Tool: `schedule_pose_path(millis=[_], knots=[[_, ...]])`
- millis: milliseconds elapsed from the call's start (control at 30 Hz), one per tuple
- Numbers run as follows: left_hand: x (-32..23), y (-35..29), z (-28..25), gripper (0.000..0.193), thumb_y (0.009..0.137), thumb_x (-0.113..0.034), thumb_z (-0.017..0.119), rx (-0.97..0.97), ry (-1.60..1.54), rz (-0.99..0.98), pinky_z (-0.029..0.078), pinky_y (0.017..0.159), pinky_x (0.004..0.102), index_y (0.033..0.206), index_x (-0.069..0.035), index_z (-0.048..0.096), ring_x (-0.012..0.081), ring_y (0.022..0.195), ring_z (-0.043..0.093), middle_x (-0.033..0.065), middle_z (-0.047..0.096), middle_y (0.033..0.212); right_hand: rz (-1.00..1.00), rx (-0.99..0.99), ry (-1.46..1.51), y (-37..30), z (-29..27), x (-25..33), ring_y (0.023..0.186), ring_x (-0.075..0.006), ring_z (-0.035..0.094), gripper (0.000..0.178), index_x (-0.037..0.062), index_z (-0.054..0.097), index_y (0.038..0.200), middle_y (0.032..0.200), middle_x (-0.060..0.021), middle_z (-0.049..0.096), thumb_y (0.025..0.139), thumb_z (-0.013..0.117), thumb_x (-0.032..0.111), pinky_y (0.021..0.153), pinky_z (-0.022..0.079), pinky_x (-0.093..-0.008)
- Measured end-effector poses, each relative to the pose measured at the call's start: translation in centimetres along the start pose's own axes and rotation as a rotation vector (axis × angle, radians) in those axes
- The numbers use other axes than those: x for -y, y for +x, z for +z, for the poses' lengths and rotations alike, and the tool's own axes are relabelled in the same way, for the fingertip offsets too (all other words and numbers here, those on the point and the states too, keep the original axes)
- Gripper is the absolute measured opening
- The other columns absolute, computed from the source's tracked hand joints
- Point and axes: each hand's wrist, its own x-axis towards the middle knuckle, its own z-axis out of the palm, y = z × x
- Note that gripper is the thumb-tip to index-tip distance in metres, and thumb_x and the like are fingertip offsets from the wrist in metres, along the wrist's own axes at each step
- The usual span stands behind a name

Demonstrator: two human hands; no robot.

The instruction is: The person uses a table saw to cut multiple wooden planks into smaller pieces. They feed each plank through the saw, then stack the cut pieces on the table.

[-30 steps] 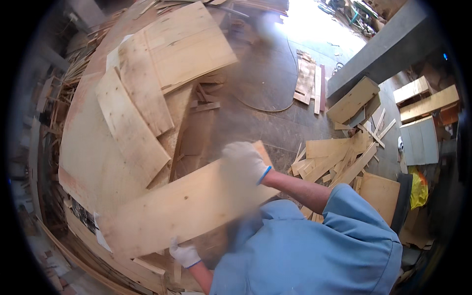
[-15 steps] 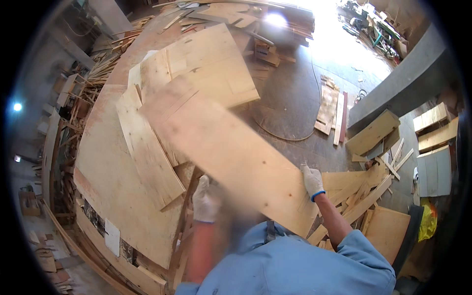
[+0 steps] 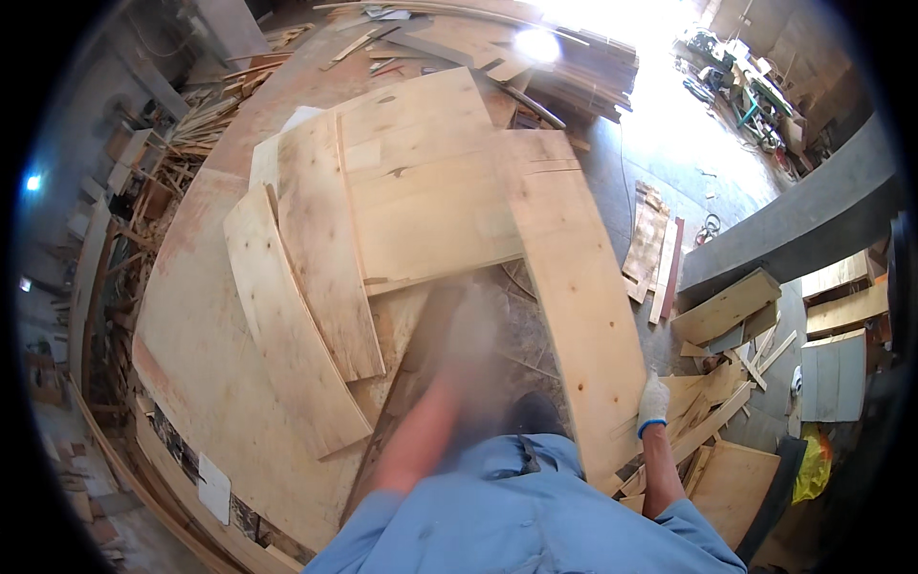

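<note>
My right hand point(image 3: 654, 400), in a white work glove with a blue cuff, is closed on the right edge of a long wooden board point(image 3: 581, 301). The board's near end lies close to my body and its far end reaches over a large plywood panel point(image 3: 421, 163). My left hand point(image 3: 473, 320) is smeared by motion, left of the board and apart from it, so its fingers cannot be made out. Two narrower planks, one outer point(image 3: 287, 330) and one inner point(image 3: 325, 249), lie at a slant on the worktable point(image 3: 186, 316) to the left.
Offcuts and another panel point(image 3: 732, 493) lie at the right beside a yellow plastic bag point(image 3: 811, 464). A grey pillar point(image 3: 794, 225) rises at the right, with short boards point(image 3: 643, 244) on the floor before it. Scrap wood point(image 3: 153, 206) is heaped along the left.
The long board has swung clockwise, its far end going right and away from the planks. My left hand has moved right and forward. My right hand has shifted right and nearer, still on the board.
</note>
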Motion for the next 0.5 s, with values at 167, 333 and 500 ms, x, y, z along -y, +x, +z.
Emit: schedule_pose_path(millis=[167,333,500], knots=[[0.7,6.2,2.7,0.034,0.102,-0.031,0.040,0.382,2.815,0.561,0.035,0.109,0.0434,0.125,-0.010,0.054,0.0259,0.125,0.044,0.0092,0.047,0.136,0.156,-0.020,-0.007,6.2,-0.3,-3.6,0.070,-0.0323,0.063,0.051,-0.0079,0.066,0.096,0.079,-0.0222,0.066,0.100,0.044,0.038,0.065,0.046,-0.0426],[0.6,9.6,3.2,0.033,0.102,-0.030,0.042,0.453,2.762,0.733,0.047,0.095,0.0370,0.115,-0.004,0.058,0.0266,0.099,0.058,0.0096,0.062,0.108,0.003,-0.039,-0.099,14.2,-1.1,-0.1,0.069,-0.0305,0.063,0.048,-0.0061,0.066,0.100,0.076,-0.0182,0.067,0.100,0.044,0.036,0.065,0.046,-0.0425],[4.0,8.3,-7.9,0.033,0.094,-0.021,0.053,0.573,2.729,1.034,0.043,0.101,0.0496,0.123,-0.004,0.052,0.0337,0.114,0.052,0.0138,0.055,0.123,0.356,0.106,0.320,24.3,-0.8,4.7,0.073,-0.0335,0.065,0.039,-0.0042,0.058,0.116,0.079,-0.0187,0.067,0.102,0.039,0.027,0.067,0.049,-0.0444]])
